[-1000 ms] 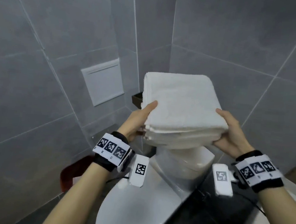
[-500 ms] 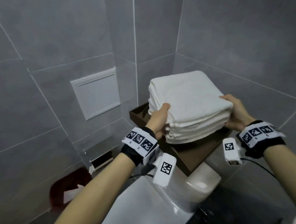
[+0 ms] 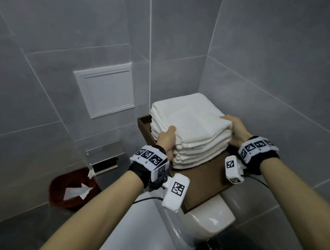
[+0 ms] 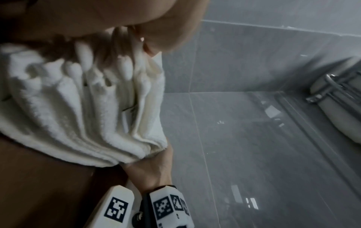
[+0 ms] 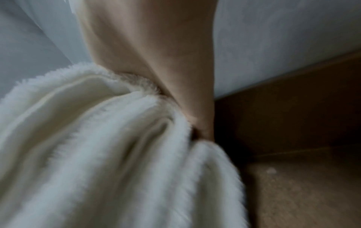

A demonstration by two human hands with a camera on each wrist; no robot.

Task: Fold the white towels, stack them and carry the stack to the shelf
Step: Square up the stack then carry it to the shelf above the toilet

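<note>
A stack of folded white towels (image 3: 190, 127) rests on the brown wooden shelf (image 3: 209, 181) above the toilet. My left hand (image 3: 166, 140) grips the stack's near left side, thumb on top and fingers hidden beneath. My right hand (image 3: 233, 129) grips the right side the same way. The left wrist view shows the towel stack's (image 4: 84, 108) layered edges lying on the shelf (image 4: 39, 185), with my right hand (image 4: 154, 168) at its far corner. In the blurred right wrist view my right hand (image 5: 156, 69) presses into the towels (image 5: 107, 154) beside the shelf (image 5: 293, 138).
Grey tiled walls close in behind and beside the shelf. A white access panel (image 3: 105, 91) sits on the left wall above a paper holder (image 3: 104, 157). A dark red bin (image 3: 73, 188) stands on the floor left. The white toilet (image 3: 170, 226) is below.
Both hands have carried the stack forward and down, from above the toilet onto the brown shelf, where it now rests. The grip on both sides is unchanged.
</note>
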